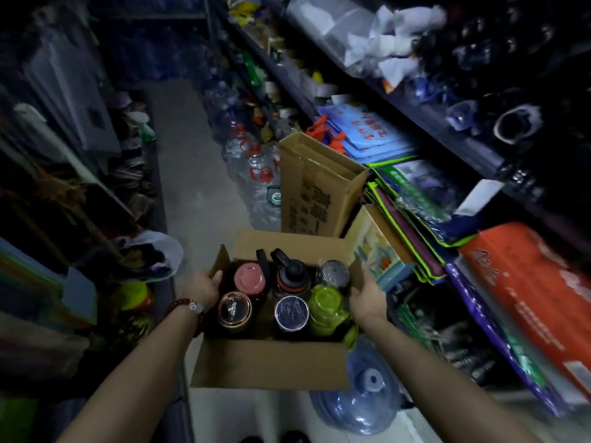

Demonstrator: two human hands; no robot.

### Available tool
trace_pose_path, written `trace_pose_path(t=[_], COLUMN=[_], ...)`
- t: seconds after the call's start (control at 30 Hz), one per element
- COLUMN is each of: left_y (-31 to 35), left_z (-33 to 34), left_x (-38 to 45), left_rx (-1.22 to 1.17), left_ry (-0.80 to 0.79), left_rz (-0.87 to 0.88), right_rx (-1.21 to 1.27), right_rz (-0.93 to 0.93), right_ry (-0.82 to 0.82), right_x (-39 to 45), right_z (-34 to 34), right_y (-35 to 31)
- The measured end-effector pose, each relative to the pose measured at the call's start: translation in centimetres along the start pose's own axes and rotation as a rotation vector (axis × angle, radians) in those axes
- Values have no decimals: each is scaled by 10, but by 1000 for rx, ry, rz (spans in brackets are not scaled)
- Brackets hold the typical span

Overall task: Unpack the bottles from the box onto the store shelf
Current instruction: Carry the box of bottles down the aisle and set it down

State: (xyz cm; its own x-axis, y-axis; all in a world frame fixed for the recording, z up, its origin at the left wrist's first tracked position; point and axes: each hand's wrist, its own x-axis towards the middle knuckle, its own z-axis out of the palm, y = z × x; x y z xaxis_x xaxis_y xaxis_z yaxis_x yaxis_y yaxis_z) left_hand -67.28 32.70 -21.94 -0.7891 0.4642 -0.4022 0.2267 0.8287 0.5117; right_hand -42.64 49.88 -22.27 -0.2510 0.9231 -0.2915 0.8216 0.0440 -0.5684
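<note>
An open cardboard box (271, 362) is held in front of me above the aisle floor. Several bottles stand upright inside: a pink-lidded one (249, 278), a black sports-cap one (292, 276), a silver-lidded one (335, 274), a copper-rimmed one (235, 311), a foil-topped one (291, 313) and a green one (326, 310). My left hand (204, 289) grips the box's left side flap. My right hand (367, 298) grips the right side. The store shelf (447, 123) runs along the right.
A tall open carton (316, 187) stands ahead on the floor beside large clear water jugs (259, 177). A blue water jug (361, 398) lies under the box. Stacked bags and a red package (537, 289) fill the lower right shelf. Crowded shelving lines the left.
</note>
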Motion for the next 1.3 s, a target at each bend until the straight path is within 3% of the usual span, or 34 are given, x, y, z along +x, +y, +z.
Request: trace_pose_path(t=[0.3, 0.53, 0.83, 1.3], left_y=[46, 92, 143, 171], left_z=[30, 79, 183, 348], left_x=[3, -32, -147, -417], left_rx=[-33, 150, 290, 610], left_ry=[-262, -452, -695, -975], left_rz=[181, 457, 634, 1124], right_rx=[167, 321, 531, 706], right_rz=[275, 535, 768, 1163], right_ry=[178, 366, 613, 1035], right_x=[-65, -140, -262, -481], right_z=[-30, -53, -83, -106], right_y=[57, 129, 249, 388])
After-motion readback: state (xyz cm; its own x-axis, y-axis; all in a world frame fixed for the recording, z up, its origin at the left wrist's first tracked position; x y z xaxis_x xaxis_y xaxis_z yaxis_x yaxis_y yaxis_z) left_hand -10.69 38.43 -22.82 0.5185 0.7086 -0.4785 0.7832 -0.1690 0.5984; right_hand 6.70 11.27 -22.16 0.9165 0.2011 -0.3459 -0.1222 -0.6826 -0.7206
